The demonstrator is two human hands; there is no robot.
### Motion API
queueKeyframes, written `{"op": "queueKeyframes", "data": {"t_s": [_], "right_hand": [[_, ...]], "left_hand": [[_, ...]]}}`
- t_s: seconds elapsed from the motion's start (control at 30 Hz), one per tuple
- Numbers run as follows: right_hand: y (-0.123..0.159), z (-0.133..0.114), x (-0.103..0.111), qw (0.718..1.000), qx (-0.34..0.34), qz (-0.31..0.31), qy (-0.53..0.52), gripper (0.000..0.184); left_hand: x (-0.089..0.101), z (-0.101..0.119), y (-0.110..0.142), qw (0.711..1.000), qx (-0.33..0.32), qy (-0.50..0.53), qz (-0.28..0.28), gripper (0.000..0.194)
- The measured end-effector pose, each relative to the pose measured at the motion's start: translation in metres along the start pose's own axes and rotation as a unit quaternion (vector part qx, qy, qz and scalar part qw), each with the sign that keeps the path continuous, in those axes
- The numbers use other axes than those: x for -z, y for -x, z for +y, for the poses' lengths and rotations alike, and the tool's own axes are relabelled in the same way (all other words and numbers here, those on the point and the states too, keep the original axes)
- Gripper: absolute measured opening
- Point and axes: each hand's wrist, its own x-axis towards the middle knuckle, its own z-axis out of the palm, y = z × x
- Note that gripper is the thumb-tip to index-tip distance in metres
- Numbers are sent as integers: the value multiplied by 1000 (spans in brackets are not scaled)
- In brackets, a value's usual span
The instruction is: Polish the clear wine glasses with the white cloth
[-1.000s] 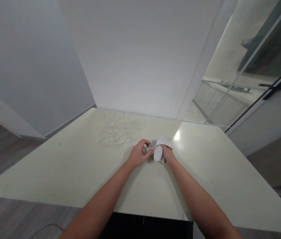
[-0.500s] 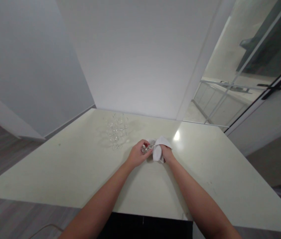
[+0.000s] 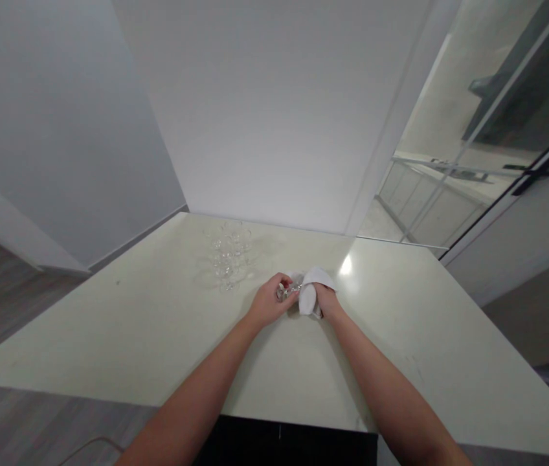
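My left hand [image 3: 268, 301] is closed around one end of a clear stemmed glass [image 3: 290, 290], which lies sideways just above the table. The glass's other end goes into a white cloth [image 3: 309, 298]. Bunched around that end, the cloth is gripped by my right hand [image 3: 326, 300], whose fingers are mostly hidden under the fabric. To the left of my hands, several clear stemmed glasses [image 3: 226, 264] stand close together; their outlines are faint against the pale top.
The pale, glossy table [image 3: 123, 343] meets a white wall panel [image 3: 274, 129] at its back edge. At the right is a glass-paned partition with a black door handle [image 3: 537, 173]. A thin cable [image 3: 94, 441] lies on the floor at lower left.
Both hands keep their hold on the glass and the cloth with almost no movement. The view has shifted very slightly.
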Motion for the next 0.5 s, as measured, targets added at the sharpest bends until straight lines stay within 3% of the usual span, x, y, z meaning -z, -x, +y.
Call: {"op": "queueKeyframes", "data": {"t_s": [0.2, 0.33, 0.4, 0.43, 0.5], "right_hand": [[1, -2, 2, 999, 17, -30, 11, 34], [2, -4, 4, 995, 56, -68, 35, 34], [2, -5, 4, 995, 55, -69, 38, 36], [3, -5, 4, 996, 52, -64, 32, 37], [3, -3, 2, 997, 49, -56, 11, 39]], "left_hand": [[-1, 2, -4, 997, 45, 55, 24, 28], [-1, -5, -9, 956, 213, 201, 1, 29], [0, -7, -10, 938, 260, 229, -16, 31], [0, -7, -10, 944, 250, 217, -4, 31], [1, -5, -7, 975, 164, 141, 58, 31]]}}
